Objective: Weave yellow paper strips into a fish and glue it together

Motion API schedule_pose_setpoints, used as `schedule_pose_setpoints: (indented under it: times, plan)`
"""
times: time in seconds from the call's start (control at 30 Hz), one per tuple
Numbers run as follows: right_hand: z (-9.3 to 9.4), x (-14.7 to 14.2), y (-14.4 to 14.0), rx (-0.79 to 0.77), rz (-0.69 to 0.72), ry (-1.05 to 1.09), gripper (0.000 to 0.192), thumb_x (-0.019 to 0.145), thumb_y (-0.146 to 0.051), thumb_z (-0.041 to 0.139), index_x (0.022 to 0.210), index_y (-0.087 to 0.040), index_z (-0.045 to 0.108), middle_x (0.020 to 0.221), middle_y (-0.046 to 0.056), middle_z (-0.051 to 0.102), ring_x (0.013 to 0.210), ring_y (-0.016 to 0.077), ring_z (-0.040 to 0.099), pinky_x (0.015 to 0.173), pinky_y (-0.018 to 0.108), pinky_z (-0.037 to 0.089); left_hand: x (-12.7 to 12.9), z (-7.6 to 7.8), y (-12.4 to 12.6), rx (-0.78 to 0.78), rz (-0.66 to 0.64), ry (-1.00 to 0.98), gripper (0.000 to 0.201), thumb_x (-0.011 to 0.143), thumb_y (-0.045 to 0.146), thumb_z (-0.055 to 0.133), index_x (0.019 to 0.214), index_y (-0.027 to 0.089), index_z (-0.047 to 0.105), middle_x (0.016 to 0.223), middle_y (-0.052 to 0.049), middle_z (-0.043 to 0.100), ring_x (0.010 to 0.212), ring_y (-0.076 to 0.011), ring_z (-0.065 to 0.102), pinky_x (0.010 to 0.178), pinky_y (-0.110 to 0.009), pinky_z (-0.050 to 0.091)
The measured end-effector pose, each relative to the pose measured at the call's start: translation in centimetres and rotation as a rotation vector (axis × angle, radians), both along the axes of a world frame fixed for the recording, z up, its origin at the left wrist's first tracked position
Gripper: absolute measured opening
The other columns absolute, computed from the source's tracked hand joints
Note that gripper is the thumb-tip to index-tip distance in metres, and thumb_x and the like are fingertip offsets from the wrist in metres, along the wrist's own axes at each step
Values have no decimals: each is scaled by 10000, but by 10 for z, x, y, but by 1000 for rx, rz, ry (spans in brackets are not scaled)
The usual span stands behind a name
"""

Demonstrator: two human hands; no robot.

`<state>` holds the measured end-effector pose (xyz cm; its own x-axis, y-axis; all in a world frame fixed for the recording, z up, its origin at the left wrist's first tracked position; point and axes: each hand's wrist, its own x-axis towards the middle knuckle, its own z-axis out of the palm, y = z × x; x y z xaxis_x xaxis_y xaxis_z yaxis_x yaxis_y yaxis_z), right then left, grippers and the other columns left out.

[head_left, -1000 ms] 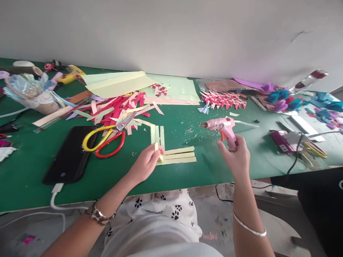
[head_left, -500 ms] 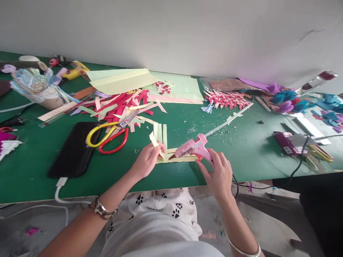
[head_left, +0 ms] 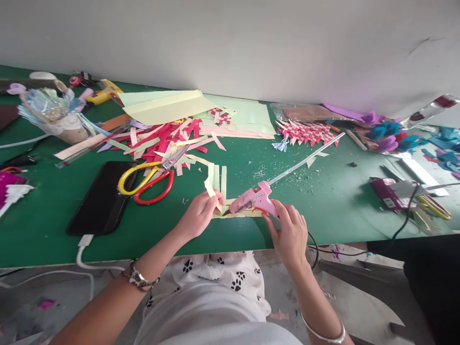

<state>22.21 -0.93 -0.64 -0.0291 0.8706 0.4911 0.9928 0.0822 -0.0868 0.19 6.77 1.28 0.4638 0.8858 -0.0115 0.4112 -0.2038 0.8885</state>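
Note:
My left hand (head_left: 199,215) pinches up the end of a pale yellow paper strip (head_left: 209,187), part of a crossed set of yellow strips (head_left: 220,178) lying on the green table (head_left: 230,235). My right hand (head_left: 289,235) grips a pink glue gun (head_left: 253,200) by its handle. Its nozzle points left and down, touching the strips just beside my left fingers. A clear glue stick (head_left: 305,160) juts from the back of the gun.
Yellow and red scissors (head_left: 147,179) and a black phone (head_left: 100,196) on a white cable lie left of the strips. A heap of red and yellow paper strips (head_left: 165,139), yellow sheets (head_left: 168,105) and a woven red-white piece (head_left: 305,133) sit behind. More craft clutter is at right.
My right hand lifted the glue gun from the table at right and brought it left and down to the strips. My left hand raised the strip end.

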Motion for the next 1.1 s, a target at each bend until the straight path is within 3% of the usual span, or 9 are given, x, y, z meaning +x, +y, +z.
schedule_pose_setpoints:
  times: [1.1]
  plan:
    - [6, 49, -17, 8, -152, -17, 284, 904, -356, 416, 1110, -211, 548, 811, 43, 590, 697, 174, 490, 630, 279, 328, 2, -4, -2, -125, 0, -75, 300, 897, 307, 276, 763, 166, 504, 770, -30, 525, 677, -145, 547, 625, -260, 431]
